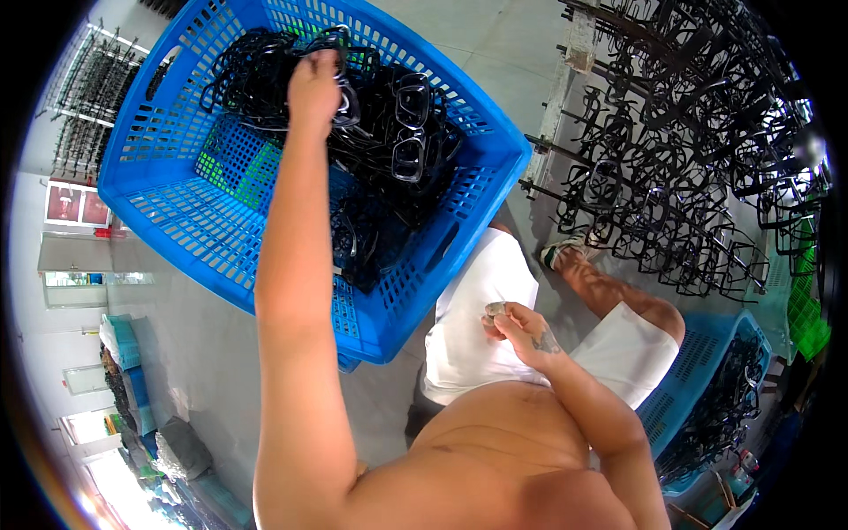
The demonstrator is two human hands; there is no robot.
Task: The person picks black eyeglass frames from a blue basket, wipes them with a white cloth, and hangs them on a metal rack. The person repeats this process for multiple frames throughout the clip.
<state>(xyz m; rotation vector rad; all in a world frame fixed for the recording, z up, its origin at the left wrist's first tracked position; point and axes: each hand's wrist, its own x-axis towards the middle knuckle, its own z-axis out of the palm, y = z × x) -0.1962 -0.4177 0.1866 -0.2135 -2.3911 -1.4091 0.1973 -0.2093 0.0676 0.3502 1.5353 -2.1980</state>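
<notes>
My left arm stretches forward into a large blue plastic basket [505, 152]. At its far side my left hand [315, 93] is closed on a black eyeglass frame [350, 108], whose rims show beside the fingers. Around and under that hand lies a heap of black eyeglass frames [410, 108], filling the far and right parts of the basket. Close to my lap, above the white shorts [481, 331], my right hand [523, 336] is closed with its fingertips pinched together. Something greyish shows at those fingertips, too small to name.
To the right stands a rack [565, 97] whose rods carry many hanging black frames [654, 177]. A lighter blue basket [702, 358] with more frames stands at the lower right. More loaded rods [93, 97] are at the far left; bins [124, 344] line the left wall.
</notes>
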